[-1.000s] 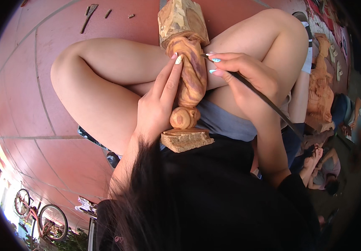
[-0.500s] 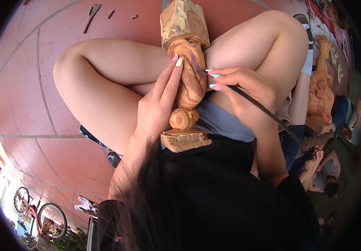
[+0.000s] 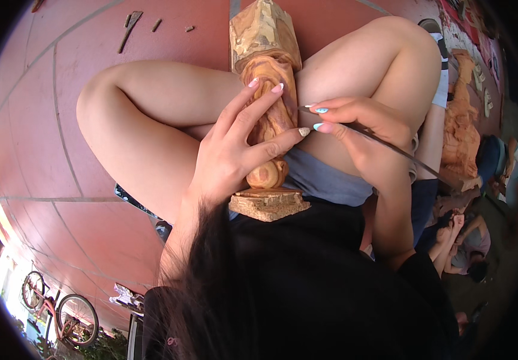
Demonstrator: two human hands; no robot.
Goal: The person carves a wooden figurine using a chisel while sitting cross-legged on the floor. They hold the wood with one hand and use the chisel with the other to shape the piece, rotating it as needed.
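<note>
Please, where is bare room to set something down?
Bare floor lies left of the left knee, between the scraps and the bicycle. Crowded: the lap, with the left hand on the carving, the right hand holding a tool beside it; the right side, with another carving and people.

Room at left, crowded middle

I could pass over the red tiled floor (image 3: 25, 138) left of the bent bare legs (image 3: 151, 90), minding the small brown pieces (image 3: 129, 35). Between the legs, the carved brown wooden post (image 3: 269, 127) and the left hand (image 3: 226, 147) spread across it block me; the right hand (image 3: 370, 132), pinching a long, thin dark tool (image 3: 397, 149), bars the right.
</note>
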